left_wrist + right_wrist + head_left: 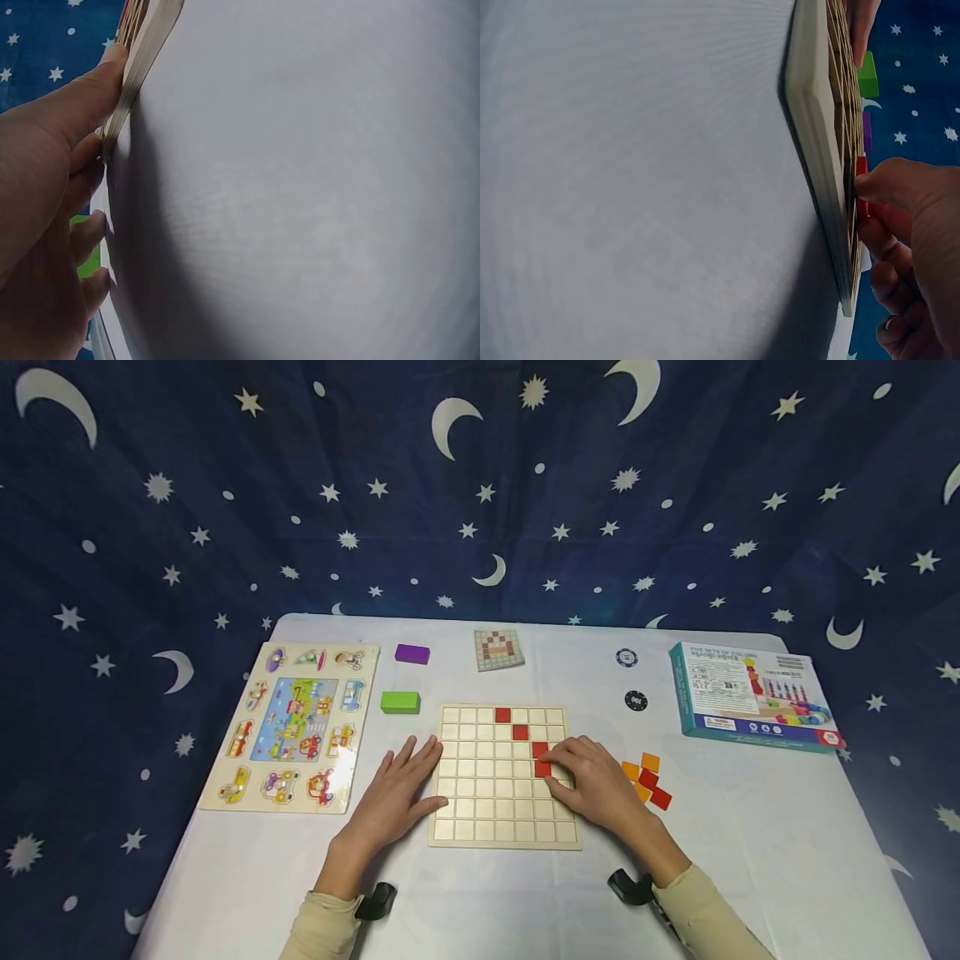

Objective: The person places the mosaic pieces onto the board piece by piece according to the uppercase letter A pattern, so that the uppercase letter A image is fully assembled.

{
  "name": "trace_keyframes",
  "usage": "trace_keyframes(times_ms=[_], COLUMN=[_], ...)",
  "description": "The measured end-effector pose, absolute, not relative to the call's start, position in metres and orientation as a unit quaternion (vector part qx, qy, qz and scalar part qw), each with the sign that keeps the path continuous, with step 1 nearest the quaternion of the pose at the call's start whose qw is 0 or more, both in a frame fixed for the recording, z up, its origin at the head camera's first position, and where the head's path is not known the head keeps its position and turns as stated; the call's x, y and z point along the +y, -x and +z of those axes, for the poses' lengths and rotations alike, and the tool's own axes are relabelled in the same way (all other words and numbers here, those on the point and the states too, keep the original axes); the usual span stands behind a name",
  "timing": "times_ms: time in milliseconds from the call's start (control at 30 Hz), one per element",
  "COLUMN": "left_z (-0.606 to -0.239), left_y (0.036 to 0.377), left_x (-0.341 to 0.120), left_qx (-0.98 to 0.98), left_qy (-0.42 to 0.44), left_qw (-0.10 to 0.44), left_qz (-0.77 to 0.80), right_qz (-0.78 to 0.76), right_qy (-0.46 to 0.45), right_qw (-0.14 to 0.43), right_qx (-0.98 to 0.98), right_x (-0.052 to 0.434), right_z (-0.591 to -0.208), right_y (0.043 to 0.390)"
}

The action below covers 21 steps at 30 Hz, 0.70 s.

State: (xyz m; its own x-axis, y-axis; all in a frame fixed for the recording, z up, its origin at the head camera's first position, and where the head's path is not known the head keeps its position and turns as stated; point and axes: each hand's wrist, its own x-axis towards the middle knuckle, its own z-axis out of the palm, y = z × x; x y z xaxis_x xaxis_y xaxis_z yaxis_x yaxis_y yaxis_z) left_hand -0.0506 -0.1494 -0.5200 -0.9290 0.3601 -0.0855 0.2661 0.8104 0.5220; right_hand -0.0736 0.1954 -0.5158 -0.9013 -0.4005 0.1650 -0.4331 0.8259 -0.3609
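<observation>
A wooden grid board (504,777) is being steadied on the white worktop (750,843) by the left hand (397,793), whose fingers are lying straight and slightly spread, flat against the board's left edge. A red tile (543,768) is being pressed into a cell near the board's right side by the right hand (596,785), its fingers curled and bearing on the tile; three more red tiles are already seated in a diagonal above it. Loose orange and red tiles (647,781) are lying just beside the right hand. A green block (400,702), a purple block (412,653) and a pattern card (498,648) are lying beyond the board. If the tile is being pushed in tilted, it could be jammed in the cell or tipped out, and a seated neighbour could be knocked loose by the fingers.
</observation>
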Motion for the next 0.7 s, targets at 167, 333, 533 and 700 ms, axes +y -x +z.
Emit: trace_keyframes(times_ms=[167, 333, 533, 700], left_z=[-0.519, -0.519, -0.52, -0.521], left_y=[0.05, 0.05, 0.051, 0.051], left_x=[-0.149, -0.149, -0.15, -0.15], left_qx=[0.948, 0.948, 0.948, 0.948], left_qy=[-0.164, -0.165, -0.166, -0.166], left_qw=[0.089, 0.085, 0.083, 0.083], left_qz=[0.259, 0.259, 0.259, 0.259], right_qz=[0.199, 0.203, 0.214, 0.229], right_qy=[-0.228, -0.228, -0.223, -0.204], right_qw=[0.05, 0.051, 0.049, 0.062], right_qx=[-0.952, -0.951, -0.95, -0.95], right_x=[0.195, 0.196, 0.202, 0.22], right_z=[-0.515, -0.516, -0.516, -0.516], right_y=[0.074, 0.073, 0.072, 0.067])
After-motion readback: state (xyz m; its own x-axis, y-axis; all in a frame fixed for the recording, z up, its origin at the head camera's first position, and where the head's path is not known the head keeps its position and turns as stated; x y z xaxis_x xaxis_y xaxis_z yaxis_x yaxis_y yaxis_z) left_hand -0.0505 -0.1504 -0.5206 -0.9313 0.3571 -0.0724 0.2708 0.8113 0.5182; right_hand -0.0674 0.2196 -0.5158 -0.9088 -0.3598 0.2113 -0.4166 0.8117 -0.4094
